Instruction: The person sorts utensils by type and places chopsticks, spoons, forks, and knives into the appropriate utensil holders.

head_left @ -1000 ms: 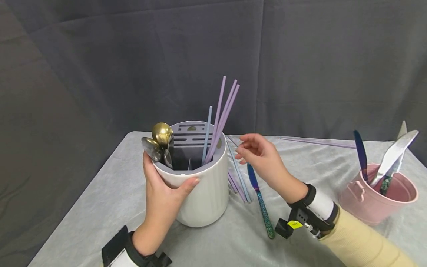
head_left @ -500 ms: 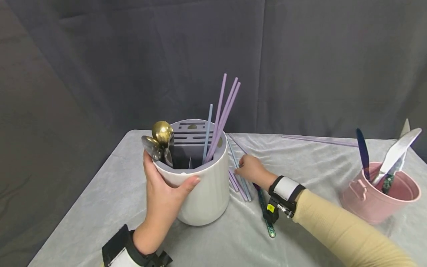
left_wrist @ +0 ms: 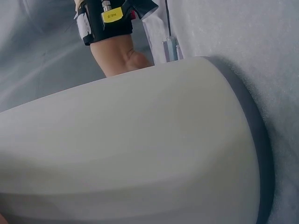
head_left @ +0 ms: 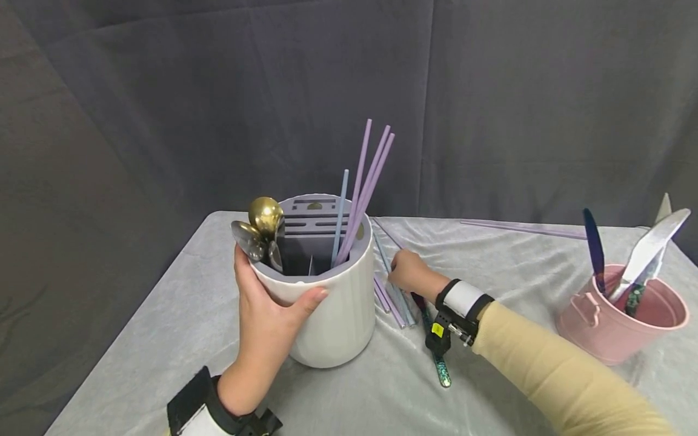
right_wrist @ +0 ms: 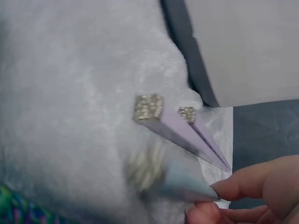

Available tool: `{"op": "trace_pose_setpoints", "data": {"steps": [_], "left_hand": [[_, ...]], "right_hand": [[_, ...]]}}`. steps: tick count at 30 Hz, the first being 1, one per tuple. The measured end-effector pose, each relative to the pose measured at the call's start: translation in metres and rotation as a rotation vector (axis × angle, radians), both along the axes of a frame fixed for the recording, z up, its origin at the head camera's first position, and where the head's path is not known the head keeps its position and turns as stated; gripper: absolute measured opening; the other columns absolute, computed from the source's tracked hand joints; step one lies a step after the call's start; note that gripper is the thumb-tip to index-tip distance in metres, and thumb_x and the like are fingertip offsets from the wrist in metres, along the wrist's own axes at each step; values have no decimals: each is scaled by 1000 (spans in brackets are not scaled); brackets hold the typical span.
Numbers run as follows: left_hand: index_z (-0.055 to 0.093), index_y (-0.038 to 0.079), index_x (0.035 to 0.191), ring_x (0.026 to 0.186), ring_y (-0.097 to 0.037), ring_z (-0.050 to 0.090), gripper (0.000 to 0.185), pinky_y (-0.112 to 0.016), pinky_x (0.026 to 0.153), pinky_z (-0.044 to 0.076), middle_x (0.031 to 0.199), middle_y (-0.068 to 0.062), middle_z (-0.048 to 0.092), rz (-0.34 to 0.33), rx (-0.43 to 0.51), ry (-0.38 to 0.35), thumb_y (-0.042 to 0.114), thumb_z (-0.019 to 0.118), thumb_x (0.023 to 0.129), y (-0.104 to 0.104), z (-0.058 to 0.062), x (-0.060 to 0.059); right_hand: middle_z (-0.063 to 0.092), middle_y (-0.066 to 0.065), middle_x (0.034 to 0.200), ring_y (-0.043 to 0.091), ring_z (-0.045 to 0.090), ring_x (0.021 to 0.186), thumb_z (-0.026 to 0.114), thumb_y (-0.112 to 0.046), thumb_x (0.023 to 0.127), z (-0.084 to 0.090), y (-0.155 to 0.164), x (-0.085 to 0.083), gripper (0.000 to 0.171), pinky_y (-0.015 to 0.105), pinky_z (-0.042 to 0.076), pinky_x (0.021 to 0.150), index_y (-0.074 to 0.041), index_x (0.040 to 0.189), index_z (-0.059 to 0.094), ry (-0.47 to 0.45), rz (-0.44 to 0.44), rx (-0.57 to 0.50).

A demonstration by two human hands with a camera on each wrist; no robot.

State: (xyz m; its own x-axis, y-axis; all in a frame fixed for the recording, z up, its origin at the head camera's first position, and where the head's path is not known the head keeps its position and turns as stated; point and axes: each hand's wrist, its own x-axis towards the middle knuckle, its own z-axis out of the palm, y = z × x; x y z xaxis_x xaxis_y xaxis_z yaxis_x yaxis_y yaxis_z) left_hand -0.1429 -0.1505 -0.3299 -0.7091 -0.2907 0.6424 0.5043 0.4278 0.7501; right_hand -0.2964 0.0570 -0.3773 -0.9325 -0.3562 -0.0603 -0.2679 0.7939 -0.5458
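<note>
A white ribbed cutlery holder (head_left: 335,321) with a grey slotted insert stands on the table, and my left hand (head_left: 267,309) grips its near rim. It holds spoons (head_left: 260,227), purple chopsticks (head_left: 366,181) and one blue chopstick. In the left wrist view the holder (left_wrist: 140,149) fills the frame. My right hand (head_left: 403,272) is down on loose chopsticks (head_left: 391,290) lying just right of the holder. In the right wrist view its fingertips (right_wrist: 219,191) pinch a pale blue chopstick (right_wrist: 163,179), which lies beside two purple chopsticks (right_wrist: 154,112).
A knife with an iridescent handle (head_left: 438,360) lies under my right wrist. A pink bucket (head_left: 611,333) at the right edge holds several knives. One purple chopstick (head_left: 523,230) lies at the back of the grey cloth-covered table (head_left: 180,339). A dark curtain hangs behind.
My right hand has dropped from mid-air beside the holder down onto the loose chopsticks on the table and closed on one. My left hand has stayed on the holder.
</note>
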Motion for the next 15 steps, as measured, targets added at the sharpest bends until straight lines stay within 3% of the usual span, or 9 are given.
{"op": "trace_pose_setpoints", "data": {"steps": [4,8,11,15], "left_hand": [[9,4,153,137,-25,29,128,-45,111,22,153,-15,27,6,-6,1,74,71,67,0,0,0],[9,3,153,137,-25,29,128,-46,111,22,153,-15,27,14,-12,1,75,70,67,0,0,1],[9,3,153,137,-25,29,127,-46,111,22,153,-15,26,18,-17,0,75,69,67,0,0,1],[8,3,153,137,-25,29,128,-47,111,22,153,-16,26,25,-21,-7,76,69,67,0,0,1]], "right_hand": [[44,0,48,8,46,36,56,4,81,3,4,-1,23,20,39,40,-6,62,49,-65,-35,-46],[40,-1,50,9,46,39,55,3,83,5,8,-1,28,20,40,42,-9,61,43,-119,-45,-126],[38,0,55,10,45,44,53,2,86,9,13,1,29,23,44,44,-10,64,38,-181,-67,-241],[53,7,69,13,57,56,49,3,90,18,19,7,14,27,51,52,-1,77,45,-270,-106,-447]]}}
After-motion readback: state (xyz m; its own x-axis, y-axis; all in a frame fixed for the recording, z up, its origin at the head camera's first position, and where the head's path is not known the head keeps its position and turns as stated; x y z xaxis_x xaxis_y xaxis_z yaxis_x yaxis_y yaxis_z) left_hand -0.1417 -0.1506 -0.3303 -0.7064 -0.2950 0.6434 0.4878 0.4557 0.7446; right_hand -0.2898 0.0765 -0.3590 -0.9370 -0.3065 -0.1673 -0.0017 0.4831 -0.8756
